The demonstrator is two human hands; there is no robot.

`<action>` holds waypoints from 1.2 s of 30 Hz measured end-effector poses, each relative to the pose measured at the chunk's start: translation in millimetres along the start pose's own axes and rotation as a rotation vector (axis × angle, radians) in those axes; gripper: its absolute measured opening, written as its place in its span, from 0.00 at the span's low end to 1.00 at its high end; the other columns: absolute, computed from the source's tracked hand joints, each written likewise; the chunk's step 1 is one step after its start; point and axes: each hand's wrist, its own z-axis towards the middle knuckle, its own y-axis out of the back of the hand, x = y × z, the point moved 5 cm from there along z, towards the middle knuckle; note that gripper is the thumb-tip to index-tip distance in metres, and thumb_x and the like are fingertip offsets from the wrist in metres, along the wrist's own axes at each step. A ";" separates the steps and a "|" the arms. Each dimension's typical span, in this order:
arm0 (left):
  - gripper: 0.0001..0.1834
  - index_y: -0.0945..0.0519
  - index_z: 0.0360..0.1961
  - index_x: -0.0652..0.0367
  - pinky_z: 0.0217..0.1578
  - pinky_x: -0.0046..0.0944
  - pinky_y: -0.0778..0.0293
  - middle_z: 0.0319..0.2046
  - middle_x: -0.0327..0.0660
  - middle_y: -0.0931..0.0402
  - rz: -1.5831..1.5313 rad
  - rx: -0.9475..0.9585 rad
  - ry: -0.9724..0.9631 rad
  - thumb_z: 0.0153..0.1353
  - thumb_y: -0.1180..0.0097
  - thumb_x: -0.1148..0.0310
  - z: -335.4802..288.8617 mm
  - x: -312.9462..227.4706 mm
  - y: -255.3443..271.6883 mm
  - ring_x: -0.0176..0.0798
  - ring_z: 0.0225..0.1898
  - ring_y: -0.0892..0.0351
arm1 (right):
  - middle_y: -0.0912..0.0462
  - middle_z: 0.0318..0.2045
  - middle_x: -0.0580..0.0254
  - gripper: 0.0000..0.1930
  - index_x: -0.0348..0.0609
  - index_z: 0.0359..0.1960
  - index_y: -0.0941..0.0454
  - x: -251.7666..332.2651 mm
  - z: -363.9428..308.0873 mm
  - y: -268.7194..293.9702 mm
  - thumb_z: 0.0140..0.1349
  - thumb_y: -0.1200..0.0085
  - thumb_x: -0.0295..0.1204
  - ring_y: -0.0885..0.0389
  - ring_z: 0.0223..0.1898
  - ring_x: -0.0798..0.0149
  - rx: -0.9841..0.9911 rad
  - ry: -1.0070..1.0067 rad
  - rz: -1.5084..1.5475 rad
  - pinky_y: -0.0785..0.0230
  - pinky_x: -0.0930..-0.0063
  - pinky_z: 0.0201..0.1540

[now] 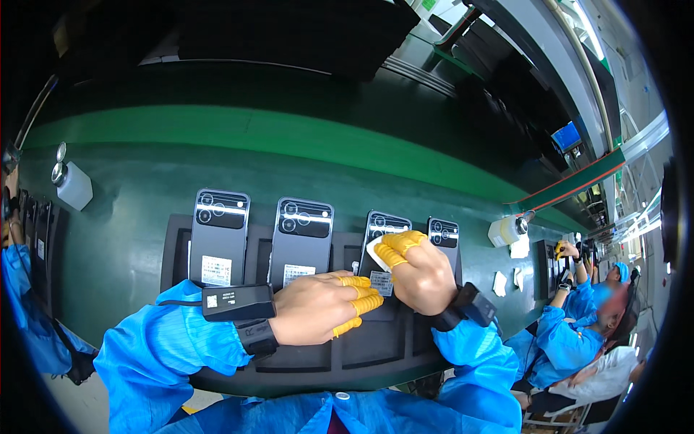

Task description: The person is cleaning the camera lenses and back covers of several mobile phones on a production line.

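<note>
Several dark grey phones lie back side up in a row on a black compartment tray (296, 376). My right hand (423, 278), with yellow finger cots, is closed on a small white wipe (374, 253) over the third phone from the left (381, 283), below its camera panel. My left hand (322, 307) also wears yellow finger cots; its fingers reach out against that phone's lower left part, over the label. To the left lie two more phones, the leftmost (217, 242) and its neighbour (300, 249). Another phone (444, 233) at the right is partly hidden by my right hand.
A white pump bottle (74, 186) with its lid up stands at the far left, another bottle (506, 231) at the right. Crumpled white wipes (499, 283) lie on the green bench. Co-workers in blue sit at right (571, 336) and left (29, 304).
</note>
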 end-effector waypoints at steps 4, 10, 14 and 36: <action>0.24 0.20 0.60 0.50 0.58 0.42 0.21 0.47 0.40 0.17 -0.001 0.028 0.007 0.63 0.41 0.59 -0.2 0.9 0.6 0.48 0.54 0.18 | 0.25 0.29 0.58 0.16 0.39 0.32 0.16 -13.2 -24.3 1.8 0.36 0.39 0.24 0.22 0.34 0.52 0.174 -0.010 -0.121 0.23 0.62 0.37; 0.25 0.24 0.64 0.47 0.57 0.42 0.20 0.51 0.40 0.18 0.012 0.095 0.035 0.67 0.42 0.56 -1.5 3.0 -4.8 0.50 0.58 0.20 | 0.20 0.34 0.54 0.20 0.36 0.36 0.15 -23.1 -25.6 25.7 0.35 0.41 0.15 0.20 0.36 0.48 0.095 -0.172 -0.166 0.21 0.60 0.39; 0.25 0.23 0.63 0.48 0.58 0.42 0.21 0.51 0.40 0.18 0.020 0.057 0.022 0.66 0.42 0.57 0.7 0.2 -1.2 0.49 0.58 0.20 | 0.19 0.40 0.52 0.22 0.36 0.42 0.16 -14.5 -22.4 -1.1 0.41 0.43 0.16 0.20 0.40 0.48 0.051 -0.199 -0.168 0.21 0.61 0.42; 0.21 0.17 0.55 0.52 0.55 0.42 0.19 0.43 0.40 0.17 -0.011 -0.044 0.008 0.58 0.39 0.66 -2.4 2.0 -4.6 0.48 0.53 0.17 | 0.18 0.36 0.52 0.17 0.37 0.33 0.16 -29.9 1.1 -15.4 0.37 0.43 0.13 0.21 0.45 0.45 0.077 -0.198 0.052 0.23 0.58 0.48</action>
